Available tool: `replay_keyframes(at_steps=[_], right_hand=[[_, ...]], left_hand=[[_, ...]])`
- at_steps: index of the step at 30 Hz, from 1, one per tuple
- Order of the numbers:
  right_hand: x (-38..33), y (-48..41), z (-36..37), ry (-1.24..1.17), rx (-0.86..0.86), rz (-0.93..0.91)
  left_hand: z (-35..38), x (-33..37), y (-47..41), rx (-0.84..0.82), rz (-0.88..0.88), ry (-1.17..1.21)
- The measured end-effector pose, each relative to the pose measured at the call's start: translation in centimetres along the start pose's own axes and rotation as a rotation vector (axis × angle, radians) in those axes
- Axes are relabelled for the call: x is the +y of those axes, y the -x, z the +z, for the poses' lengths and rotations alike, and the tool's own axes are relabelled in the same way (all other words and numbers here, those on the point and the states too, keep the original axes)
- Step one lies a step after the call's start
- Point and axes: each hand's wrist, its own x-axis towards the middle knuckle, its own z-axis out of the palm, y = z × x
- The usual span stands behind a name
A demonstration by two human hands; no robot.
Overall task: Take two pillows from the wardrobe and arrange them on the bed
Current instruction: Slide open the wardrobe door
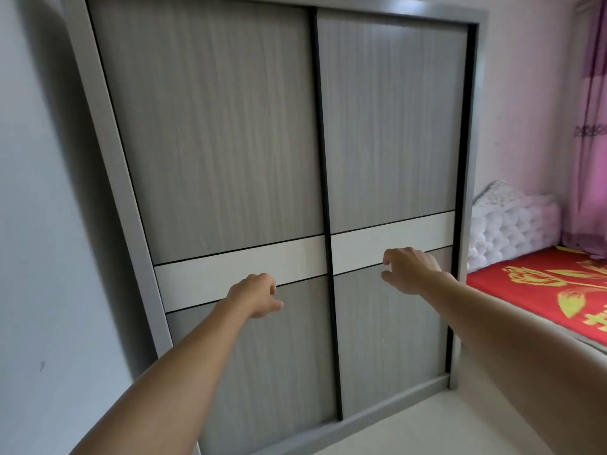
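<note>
The left hand (256,295) is stretched out in front of the left door (210,136) of the wardrobe (108,152). Its fingers are loosely curled and a little apart, and it holds nothing. It sits right at the bottom edge of the white stripe (236,274) that runs across the door, but you cannot tell if the fingers touch the door. The right hand (412,270) is stretched out in front of the right door (391,119). Its fingers are bent like a claw, with the thumb below and the other fingers above, and a gap between them. It holds nothing too. It is also at the bottom edge of the white stripe, near the right side of that door, and you cannot tell if it touches. Both arms are bare and reach forward from the near side. The two doors are grey with thin lines like wood. Both are closed, and a black strip (323,192) runs down the middle where they meet. A grey frame goes all around them. No pillows can be seen, because the wardrobe is closed. A plain pale wall (36,224) is on the left. On the right, past the wardrobe, is the bed (538,290) with a red cover that has yellow shapes on it. At its far end is a puffy white headboard (505,224). A purple curtain (588,142) hangs on the far right beside a pink wall. The floor (427,428) near the wardrobe is pale.
</note>
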Motion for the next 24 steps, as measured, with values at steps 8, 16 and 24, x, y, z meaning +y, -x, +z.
replay_keyframes(at_steps=[8, 16, 24], right_hand=[[0.0, -2.5, 5.0, -0.023, -0.042, 0.023], [1.6, -11.1, 12.5, -0.098, -0.086, 0.003], [4.5, -23.2, 20.4, -0.231, -0.184, 0.019]], left_hand=[[3.2, -1.5, -4.0, -0.031, -0.016, 0.041], [7.0, -1.7, -13.3, -0.035, -0.035, 0.108], [9.4, -0.2, -26.4, 0.002, -0.081, 0.212]])
